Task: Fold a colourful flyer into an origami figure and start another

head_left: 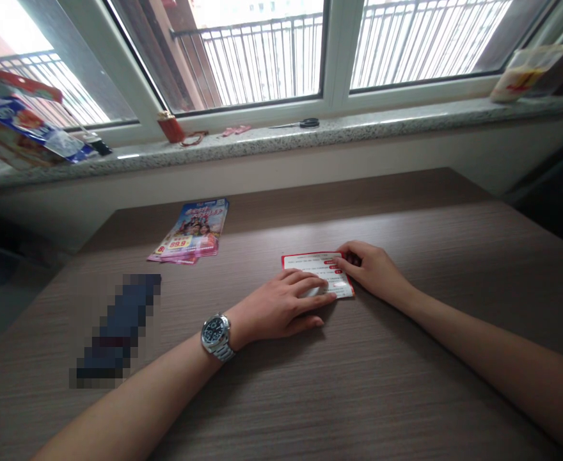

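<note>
A small white leaflet [305,261] with a red border and printed lines lies on the brown table, looking folded. My left hand [288,301], with a metal watch [217,334] on the wrist, rests flat across its lower part, fingers stretched and slightly spread. At the leaflet's right edge, my right hand [370,266] has thumb and forefinger bent together on the paper, the other fingers curled under. Part of the leaflet is hidden beneath the left fingers.
A stack of colourful flyers [192,230] lies at the table's back left, with a pixelated dark object [121,326] nearer me. On the granite windowsill [257,137] are scissors [305,123], a red container [171,128], a snack bag [27,128] and a clear bag [524,77].
</note>
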A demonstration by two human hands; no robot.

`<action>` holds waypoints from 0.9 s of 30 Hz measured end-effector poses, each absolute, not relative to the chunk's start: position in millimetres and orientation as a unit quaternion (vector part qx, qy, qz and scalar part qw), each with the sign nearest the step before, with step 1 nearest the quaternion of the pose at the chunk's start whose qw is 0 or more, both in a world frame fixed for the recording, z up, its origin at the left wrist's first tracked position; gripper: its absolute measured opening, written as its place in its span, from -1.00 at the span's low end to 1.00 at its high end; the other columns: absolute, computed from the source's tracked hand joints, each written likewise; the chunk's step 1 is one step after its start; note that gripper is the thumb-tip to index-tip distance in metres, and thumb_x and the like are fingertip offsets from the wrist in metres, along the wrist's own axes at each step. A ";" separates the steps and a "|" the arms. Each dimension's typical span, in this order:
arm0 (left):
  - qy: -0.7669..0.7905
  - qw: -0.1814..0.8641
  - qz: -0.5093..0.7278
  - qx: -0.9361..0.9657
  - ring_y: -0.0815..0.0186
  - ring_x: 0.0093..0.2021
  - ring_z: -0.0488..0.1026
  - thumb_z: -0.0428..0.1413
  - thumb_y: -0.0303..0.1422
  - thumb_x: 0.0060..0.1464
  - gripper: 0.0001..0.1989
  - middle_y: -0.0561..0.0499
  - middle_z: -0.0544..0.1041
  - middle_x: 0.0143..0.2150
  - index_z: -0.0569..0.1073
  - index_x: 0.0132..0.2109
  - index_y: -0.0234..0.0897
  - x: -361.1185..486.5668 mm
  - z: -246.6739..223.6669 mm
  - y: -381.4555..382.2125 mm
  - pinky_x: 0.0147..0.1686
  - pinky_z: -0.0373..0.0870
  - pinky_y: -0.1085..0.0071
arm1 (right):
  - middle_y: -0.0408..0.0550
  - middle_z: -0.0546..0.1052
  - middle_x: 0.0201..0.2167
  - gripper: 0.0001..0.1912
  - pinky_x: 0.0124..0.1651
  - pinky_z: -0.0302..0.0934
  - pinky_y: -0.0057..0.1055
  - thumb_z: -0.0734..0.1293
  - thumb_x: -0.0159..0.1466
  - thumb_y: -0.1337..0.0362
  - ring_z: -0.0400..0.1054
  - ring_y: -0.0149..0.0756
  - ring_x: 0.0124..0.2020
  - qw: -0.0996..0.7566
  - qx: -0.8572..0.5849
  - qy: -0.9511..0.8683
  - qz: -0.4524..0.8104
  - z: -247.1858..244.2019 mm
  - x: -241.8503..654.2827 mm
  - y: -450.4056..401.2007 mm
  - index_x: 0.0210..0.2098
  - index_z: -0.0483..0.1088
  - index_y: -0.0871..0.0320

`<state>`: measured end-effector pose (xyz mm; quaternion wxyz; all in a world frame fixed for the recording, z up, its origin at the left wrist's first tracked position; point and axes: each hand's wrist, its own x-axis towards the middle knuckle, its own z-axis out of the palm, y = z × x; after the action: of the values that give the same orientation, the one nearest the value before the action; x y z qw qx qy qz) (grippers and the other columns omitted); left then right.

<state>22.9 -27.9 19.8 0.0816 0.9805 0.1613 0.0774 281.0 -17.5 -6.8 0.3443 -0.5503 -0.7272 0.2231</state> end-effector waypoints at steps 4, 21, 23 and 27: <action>0.157 0.079 0.080 0.981 0.00 0.30 0.30 -0.04 -0.11 0.42 -0.50 -0.16 0.35 0.34 0.26 0.40 -0.10 22.8 18.6 -27.6 0.31 0.24 -0.02 | -0.13 0.47 -0.46 -0.89 -0.35 0.15 -0.35 0.36 0.31 0.24 0.30 -0.29 -0.43 0.342 -0.548 -0.732 0.216 -7.8 282.1 -17.1 -0.30 0.50 0.13; 0.161 0.073 0.078 0.981 0.00 0.30 0.30 -0.06 -0.10 0.43 -0.51 -0.16 0.34 0.35 0.28 0.39 -0.10 22.5 17.2 -28.0 0.30 0.24 -0.02 | -0.14 0.47 -0.45 -0.92 -0.36 0.15 -0.37 0.37 0.31 0.27 0.30 -0.30 -0.43 0.343 -0.544 -0.735 0.215 -9.4 282.7 -16.1 -0.30 0.50 0.13; 0.162 0.073 0.075 0.981 0.00 0.30 0.30 -0.06 -0.10 0.43 -0.51 -0.16 0.34 0.34 0.28 0.39 -0.09 22.6 17.2 -27.9 0.30 0.24 -0.02 | -0.14 0.46 -0.45 -0.92 -0.35 0.15 -0.37 0.37 0.32 0.27 0.30 -0.30 -0.43 0.343 -0.544 -0.735 0.215 -9.9 282.9 -16.2 -0.30 0.50 0.13; 0.162 0.078 0.076 0.981 0.00 0.29 0.31 -0.05 -0.10 0.42 -0.51 -0.14 0.33 0.35 0.27 0.40 -0.08 22.6 17.4 -27.3 0.30 0.24 -0.02 | -0.15 0.46 -0.45 -0.93 -0.34 0.15 -0.37 0.37 0.32 0.29 0.30 -0.30 -0.42 0.343 -0.541 -0.736 0.216 -10.6 283.1 -16.4 -0.29 0.50 0.13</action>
<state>22.6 -27.3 17.4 0.0779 0.9808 0.1619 0.0758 283.1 -16.4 -10.6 0.3435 -0.5412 -0.7365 0.2161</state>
